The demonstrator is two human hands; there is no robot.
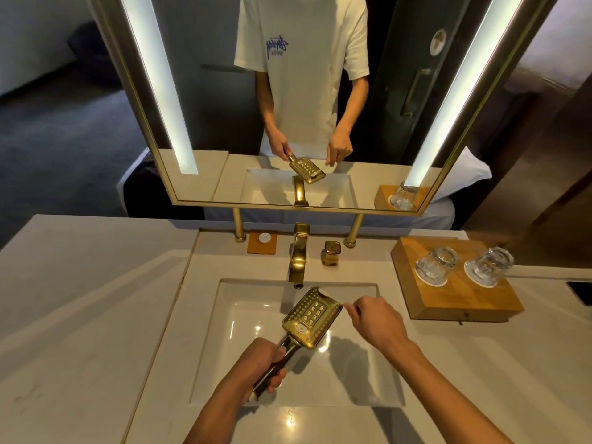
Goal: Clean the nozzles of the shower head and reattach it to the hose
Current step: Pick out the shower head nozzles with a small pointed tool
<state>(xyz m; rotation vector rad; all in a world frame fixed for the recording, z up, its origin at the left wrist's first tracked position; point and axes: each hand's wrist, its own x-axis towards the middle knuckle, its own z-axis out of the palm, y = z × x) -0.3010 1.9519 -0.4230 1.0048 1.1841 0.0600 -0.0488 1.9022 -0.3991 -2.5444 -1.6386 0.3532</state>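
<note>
Over the square white sink (243, 315), sunk in the middle of the pale stone counter (80, 299), the left hand (256, 366) was clenched round the handle of the gold shower head (312, 317), holding it tilted up and to the right with its nozzle face upward. The handle's lower end was hidden in the fist. The flat, rectangular, glossy head hung above the basin, just below the spout of the gold faucet (298, 254) and apart from it. The right hand (374, 322) pinched a thin white stick (333, 298) laid against the head's upper right corner; what kind of tool it was could not be made out. Bare counter lay open along the left edge. Near the right edge a wooden tray (455, 299) carried two upturned clear glasses (435, 265). The mirror (301, 100) behind was cut off at the top.
</note>
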